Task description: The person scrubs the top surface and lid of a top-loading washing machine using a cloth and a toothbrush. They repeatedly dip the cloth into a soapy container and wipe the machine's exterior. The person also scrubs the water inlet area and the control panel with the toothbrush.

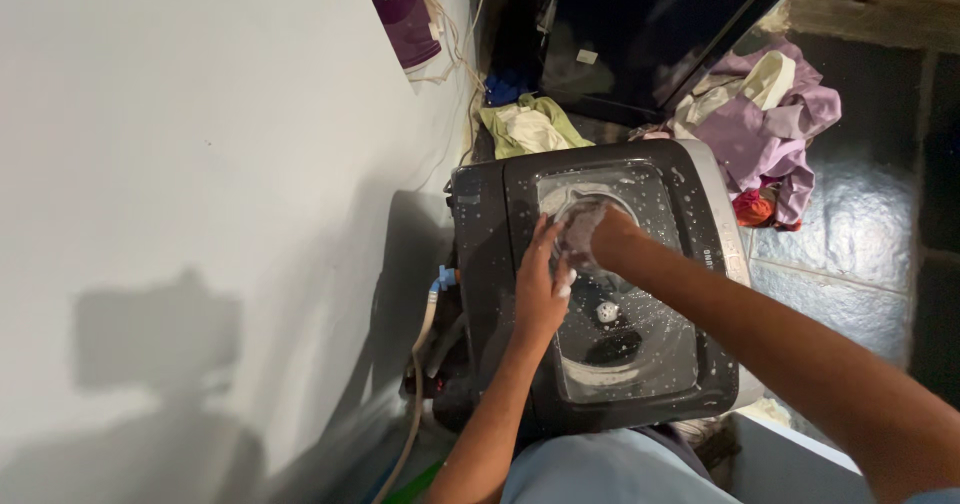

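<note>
- Both hands meet over the dark glass lid (640,354) of a top-loading washing machine (480,224).
- Right hand (610,236): fingers closed around a small grey cloth (580,232).
- Left hand (540,282): fingers touching the cloth's near edge; how firmly it grips cannot be told.
- Beyond the grip, lilac clothes (760,129) lie on the floor.

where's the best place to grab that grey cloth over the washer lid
Take the grey cloth at its lower edge, which hangs free below both hands, coming from above. The left hand and right hand already bunch its upper part over the wet lid, so little else shows.
</note>
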